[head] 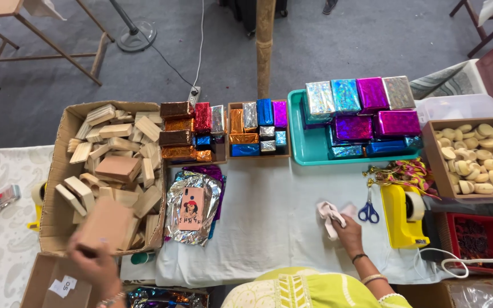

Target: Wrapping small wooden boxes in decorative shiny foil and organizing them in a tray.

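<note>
Left hand (93,263): fingers clasp a blurred wooden block (105,224) above the cardboard box (64,134). Right hand (349,229): fingers closed on a pink cloth (329,214), beside blue-handled scissors (368,208).

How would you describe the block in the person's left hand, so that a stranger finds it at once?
Start at the big cardboard box full of pale wooden offcuts, at the table's left end. At its near edge, the left hand lifts a wooden block. It is flat, broad and pinkish-brown, raised above the pile, while its neighbours are mostly narrower, paler pieces lying loose.
</note>
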